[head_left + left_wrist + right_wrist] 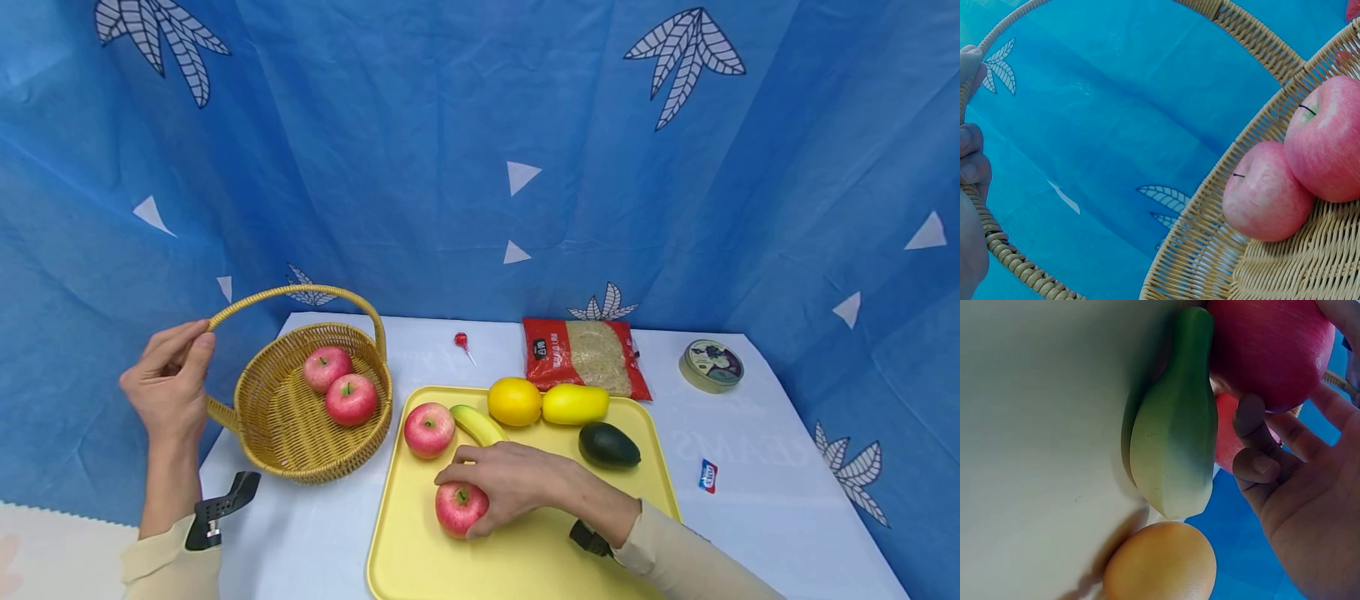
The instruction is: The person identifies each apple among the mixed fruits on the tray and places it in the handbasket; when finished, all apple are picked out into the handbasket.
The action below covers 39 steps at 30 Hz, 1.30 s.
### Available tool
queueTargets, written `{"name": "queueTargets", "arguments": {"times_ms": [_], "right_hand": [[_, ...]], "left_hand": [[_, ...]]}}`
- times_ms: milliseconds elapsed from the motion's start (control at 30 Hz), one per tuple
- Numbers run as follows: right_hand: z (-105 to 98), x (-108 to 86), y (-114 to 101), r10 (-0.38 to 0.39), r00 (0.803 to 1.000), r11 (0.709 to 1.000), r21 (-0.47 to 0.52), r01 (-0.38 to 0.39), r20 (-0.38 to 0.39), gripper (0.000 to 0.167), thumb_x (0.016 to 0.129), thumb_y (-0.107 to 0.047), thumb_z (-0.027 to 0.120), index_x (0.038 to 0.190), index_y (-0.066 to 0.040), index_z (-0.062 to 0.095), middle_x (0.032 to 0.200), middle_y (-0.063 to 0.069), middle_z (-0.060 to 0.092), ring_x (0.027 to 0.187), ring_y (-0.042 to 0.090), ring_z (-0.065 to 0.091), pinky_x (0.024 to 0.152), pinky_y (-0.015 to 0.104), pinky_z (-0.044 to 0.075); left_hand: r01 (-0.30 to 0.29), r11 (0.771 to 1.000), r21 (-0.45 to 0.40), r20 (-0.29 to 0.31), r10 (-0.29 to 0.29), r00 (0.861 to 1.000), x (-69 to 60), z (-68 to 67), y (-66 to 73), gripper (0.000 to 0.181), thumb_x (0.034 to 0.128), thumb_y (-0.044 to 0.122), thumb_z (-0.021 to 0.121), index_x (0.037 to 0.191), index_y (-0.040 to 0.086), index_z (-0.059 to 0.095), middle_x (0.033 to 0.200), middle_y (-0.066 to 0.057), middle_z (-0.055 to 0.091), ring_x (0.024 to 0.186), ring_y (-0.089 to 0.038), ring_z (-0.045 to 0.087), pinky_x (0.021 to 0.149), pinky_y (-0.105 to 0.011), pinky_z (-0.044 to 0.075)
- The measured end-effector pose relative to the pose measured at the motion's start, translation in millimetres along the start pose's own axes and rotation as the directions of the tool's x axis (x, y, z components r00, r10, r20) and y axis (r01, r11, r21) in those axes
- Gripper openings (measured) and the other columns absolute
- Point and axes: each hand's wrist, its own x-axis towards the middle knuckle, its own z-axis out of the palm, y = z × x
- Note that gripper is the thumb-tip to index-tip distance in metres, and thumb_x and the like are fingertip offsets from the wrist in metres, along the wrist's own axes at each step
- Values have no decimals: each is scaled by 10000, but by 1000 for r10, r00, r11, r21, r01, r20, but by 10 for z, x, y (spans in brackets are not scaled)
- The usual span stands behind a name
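Near the middle of the scene, red apple [453, 508] sits on the yellow tray [416, 558], pinched by the right hand [517, 479], thumb at its near right side, forefinger over its far side. Left of the tray, the left hand [168, 371] grips the handle [322, 289] of the wicker basket [288, 433]; whether the basket's base rests flat on the white worktop [315, 533], cannot tell. Handling note (judgement): a secure hold wants thumb and fingers on opposite sides of the apple, below its widest part, with light pressure, since the skin looks smooth and could slip. Banana [477, 423] and second apple [429, 430] lie just beyond, so a straight upward pull would likely suit better than a sideways drag. Left hand best steady, lest the basket tip and its paired apples [352, 400] roll. Views compared: right wrist shows curled fingertips [1250, 409], one at the held apple's edge, which the back of the hand hides in the head view; left wrist shows fingers wrapping the handle more closely; only the head view takes in the tin [712, 365] at far right
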Motion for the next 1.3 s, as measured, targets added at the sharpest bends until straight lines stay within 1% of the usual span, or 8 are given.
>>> {"name": "queueTargets", "arguments": {"times_ms": [300,433,600,900,1100,1200,1300], "right_hand": [[1,10,-5,-3,1000,1000,6,3,0,683,797,-585,784,1400,-373,544,1239,-151,551,904,-11,536,825,198,487],[3,19,-8,-11,1000,1000,0,11,-8,685,798,-587,781,1402,-371,541,1239,-154,550,897,-14,538,808,180,483],[-5,32,-12,-20,1000,1000,-6,19,-13,680,806,-592,769,1404,-367,538,1252,-152,548,913,-14,540,821,186,485],[-66,32,-35,-34,998,999,-17,33,-46,669,808,-601,757,1396,-374,532,1247,-141,533,902,-11,532,836,201,482],[-100,44,-55,-38,998,999,-12,37,-57,660,817,-591,749,1398,-368,527,1301,-125,517,913,-7,538,836,198,477],[-116,50,-75,-46,996,999,-13,46,-74,651,826,-610,729,1397,-380,519,1320,-124,509,904,-9,538,817,184,470],[-134,57,-95,-59,994,998,-19,57,-95,648,832,-636,706,1397,-384,515,1302,-124,514,886,-14,535,796,164,462]], "left_hand": [[0,1000,29,0,0,1000,-2,6,5,180,831,-191,690,1003,-240,673,952,-196,734,715,-127,595,617,-150,464],[-5,1000,17,-2,5,1000,2,17,13,183,827,-193,692,1000,-248,667,950,-197,734,733,-133,615,629,-153,477],[-4,1000,11,-5,4,1000,3,10,4,185,825,-195,692,1000,-251,665,951,-200,734,732,-134,617,630,-153,479],[2,1000,17,-5,-2,1000,1,-18,-25,182,829,-197,687,1005,-243,670,955,-202,734,733,-132,620,631,-152,480],[3,1000,-5,-5,-3,1000,-2,-28,-33,187,825,-204,687,1005,-251,663,957,-211,731,736,-142,626,633,-157,487],[4,1000,-19,-6,-4,1000,2,-32,-41,190,823,-209,685,1005,-256,659,959,-215,730,740,-146,633,634,-160,492],[4,1000,-18,-7,-4,1000,3,-31,-43,189,823,-209,685,1004,-255,660,958,-215,730,723,-140,624,623,-156,486]]}}
